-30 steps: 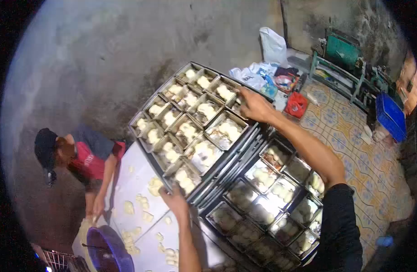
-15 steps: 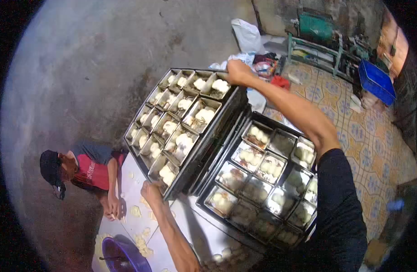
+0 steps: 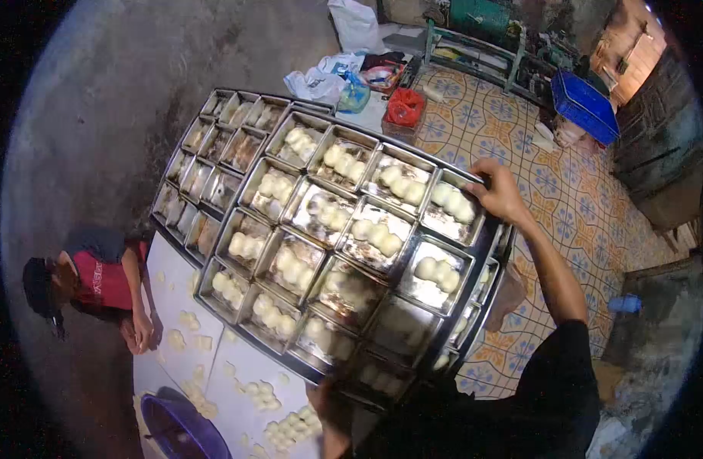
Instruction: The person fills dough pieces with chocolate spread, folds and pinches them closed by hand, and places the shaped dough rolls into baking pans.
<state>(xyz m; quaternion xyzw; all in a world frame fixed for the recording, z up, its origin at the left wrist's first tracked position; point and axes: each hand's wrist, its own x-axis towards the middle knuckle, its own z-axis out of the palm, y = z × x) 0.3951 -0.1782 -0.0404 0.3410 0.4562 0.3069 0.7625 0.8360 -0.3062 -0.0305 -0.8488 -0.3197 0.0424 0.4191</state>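
Note:
A dark baking tray (image 3: 412, 277) filled with metal loaf tins (image 3: 370, 233) spans the middle of the view, tilted. Most of its tins hold clusters of pale dough balls (image 3: 403, 183). My right hand (image 3: 500, 195) grips the tray's far right edge, with fingers curled over the rim. At the near edge, my left hand (image 3: 328, 405) is closed on the tray's side, partly in shadow and partly hidden by the tray. Part of another tray of tins (image 3: 466, 325) shows beneath at the right. Further left lies a tray with several bare-looking tins (image 3: 225, 149).
Pale dough pieces (image 3: 290, 428) lie on the white table (image 3: 237, 359), beside a purple basin (image 3: 183, 424). A co-worker (image 3: 99, 279) is at the table's left side. Plastic bags (image 3: 321, 84), a green machine (image 3: 474, 46) and a blue crate (image 3: 584, 107) stand beyond on the floor.
The held tray has moved right and down, over the tins of the other tray, and tilts less steeply. Both hands still hold it. The camera view has shifted too.

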